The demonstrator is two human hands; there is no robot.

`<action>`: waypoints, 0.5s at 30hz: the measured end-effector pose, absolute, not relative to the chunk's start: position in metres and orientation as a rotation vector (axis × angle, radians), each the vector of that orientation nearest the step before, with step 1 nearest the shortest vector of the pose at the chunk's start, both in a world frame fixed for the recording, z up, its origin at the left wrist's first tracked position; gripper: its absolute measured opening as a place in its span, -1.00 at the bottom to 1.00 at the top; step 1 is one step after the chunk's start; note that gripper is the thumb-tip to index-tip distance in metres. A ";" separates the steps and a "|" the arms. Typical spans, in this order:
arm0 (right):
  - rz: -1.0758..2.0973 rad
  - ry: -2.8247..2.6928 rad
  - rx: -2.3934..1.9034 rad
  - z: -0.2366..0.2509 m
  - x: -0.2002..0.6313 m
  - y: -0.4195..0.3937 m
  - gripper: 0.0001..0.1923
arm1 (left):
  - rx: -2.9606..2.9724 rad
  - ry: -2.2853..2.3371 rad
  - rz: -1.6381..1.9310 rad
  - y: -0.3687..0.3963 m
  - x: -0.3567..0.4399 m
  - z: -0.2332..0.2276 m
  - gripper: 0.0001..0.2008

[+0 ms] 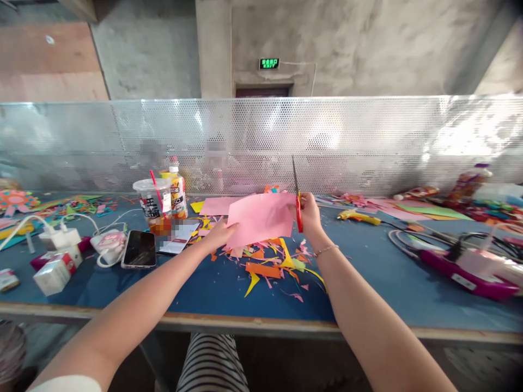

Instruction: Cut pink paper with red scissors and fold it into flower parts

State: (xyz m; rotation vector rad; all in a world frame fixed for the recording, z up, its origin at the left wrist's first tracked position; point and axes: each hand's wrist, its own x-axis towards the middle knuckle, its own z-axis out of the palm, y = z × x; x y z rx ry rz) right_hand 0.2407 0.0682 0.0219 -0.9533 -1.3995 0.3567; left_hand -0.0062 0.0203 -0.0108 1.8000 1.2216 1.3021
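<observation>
A sheet of pink paper is held up above the table, its left edge pinched in my left hand. My right hand is closed around a pair of red-handled scissors, whose blades point upward beside the sheet's right edge. The right fingertips are close to that edge; whether they also grip the paper I cannot tell. Beneath the sheet lie paper scraps in orange, yellow and pink. Another pink sheet rests on the table just behind.
Left of me are a plastic cup with a straw, a bottle and a phone. A yellow glue gun and a purple power strip with cables lie rightward. A perforated metal panel borders the blue table.
</observation>
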 end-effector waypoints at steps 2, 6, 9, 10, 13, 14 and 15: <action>0.309 -1.379 -0.986 0.023 0.240 0.068 -0.64 | 1.859 1.345 1.281 0.022 -0.007 -0.008 -0.62; 0.215 -1.348 -1.008 0.021 0.241 0.071 -0.60 | 1.883 1.486 1.286 0.025 -0.009 -0.007 -0.62; 0.167 -1.360 -1.033 0.020 0.241 0.073 -0.64 | 1.742 1.457 1.218 0.030 -0.011 -0.012 -0.61; 0.150 -1.372 -1.042 0.020 0.241 0.072 -0.66 | 1.688 1.433 1.212 0.032 -0.013 -0.014 -0.60; 0.103 -1.416 -1.064 0.021 0.240 0.068 -0.68 | 1.584 1.391 1.366 0.041 -0.018 -0.019 -0.66; 0.093 -1.433 -1.065 0.021 0.240 0.067 -0.67 | 1.555 1.369 1.437 0.044 -0.020 -0.019 -0.69; 0.093 -1.451 -1.061 0.021 0.239 0.066 -0.66 | 1.510 1.345 1.508 0.046 -0.022 -0.020 -0.72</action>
